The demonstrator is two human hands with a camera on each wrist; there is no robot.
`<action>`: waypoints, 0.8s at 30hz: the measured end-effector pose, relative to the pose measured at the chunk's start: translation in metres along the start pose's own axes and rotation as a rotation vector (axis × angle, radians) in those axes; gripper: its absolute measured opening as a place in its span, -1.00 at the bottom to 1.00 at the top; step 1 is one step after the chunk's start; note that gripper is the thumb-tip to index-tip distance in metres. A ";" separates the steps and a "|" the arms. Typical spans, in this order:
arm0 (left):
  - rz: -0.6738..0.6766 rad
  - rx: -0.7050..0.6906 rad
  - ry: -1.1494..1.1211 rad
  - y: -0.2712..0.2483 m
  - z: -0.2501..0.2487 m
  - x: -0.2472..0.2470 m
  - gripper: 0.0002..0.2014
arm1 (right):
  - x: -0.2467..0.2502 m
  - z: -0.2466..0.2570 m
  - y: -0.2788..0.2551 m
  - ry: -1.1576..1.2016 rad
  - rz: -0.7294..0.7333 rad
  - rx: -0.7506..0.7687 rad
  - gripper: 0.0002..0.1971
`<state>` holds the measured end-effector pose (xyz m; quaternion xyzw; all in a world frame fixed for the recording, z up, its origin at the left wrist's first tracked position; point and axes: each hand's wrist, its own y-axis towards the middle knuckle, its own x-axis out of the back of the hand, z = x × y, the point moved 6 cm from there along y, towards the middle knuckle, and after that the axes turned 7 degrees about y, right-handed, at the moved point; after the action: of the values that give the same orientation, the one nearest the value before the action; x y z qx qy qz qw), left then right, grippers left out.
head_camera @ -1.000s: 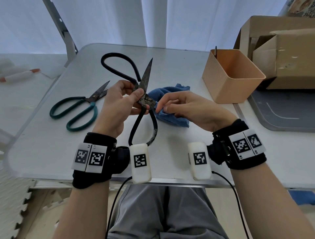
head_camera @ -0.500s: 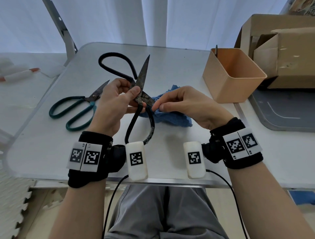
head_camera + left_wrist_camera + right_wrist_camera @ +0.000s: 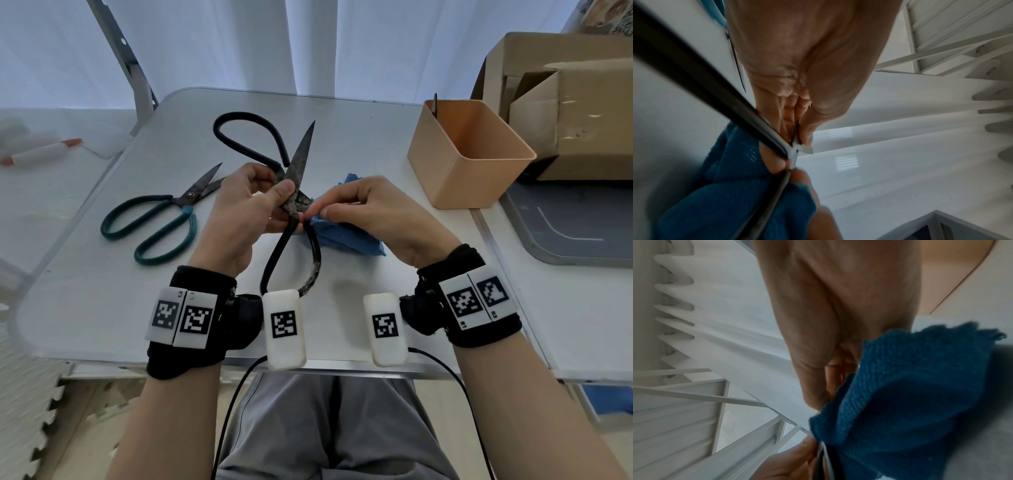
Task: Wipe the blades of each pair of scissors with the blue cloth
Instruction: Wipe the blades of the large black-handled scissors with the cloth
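My left hand (image 3: 274,185) grips the big black scissors (image 3: 291,226) near the pivot, held above the table and spread wide. One rusty blade (image 3: 301,150) points up and away; the other is hidden under my right hand. My right hand (image 3: 318,212) pinches the blue cloth (image 3: 346,236) against the scissors just beside the left thumb. In the left wrist view the black handle (image 3: 694,78) crosses the blue cloth (image 3: 731,194). The right wrist view shows the cloth (image 3: 910,394) bunched under my fingers (image 3: 830,386). Green-handled scissors (image 3: 161,219) lie shut on the table at the left.
An orange bin (image 3: 469,154) stands at the table's back right, with a cardboard box (image 3: 565,102) behind it. A grey tray (image 3: 565,222) lies to the right on the neighbouring surface. The white table (image 3: 85,291) has rounded edges.
My right hand has gathered the cloth in under its palm, closer to the scissors' pivot. The upright blade has tilted slightly to the right. The green scissors have not moved.
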<state>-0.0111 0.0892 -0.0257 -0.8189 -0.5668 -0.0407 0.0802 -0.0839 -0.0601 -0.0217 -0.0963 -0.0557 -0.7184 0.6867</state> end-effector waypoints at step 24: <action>0.000 -0.026 0.022 0.000 0.000 -0.003 -0.72 | -0.001 -0.008 0.003 0.007 -0.071 -0.060 -0.84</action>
<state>-0.0118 0.0867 -0.0262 -0.8193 -0.5654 -0.0570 0.0758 -0.0819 -0.0613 -0.0295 -0.1123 -0.0351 -0.7439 0.6579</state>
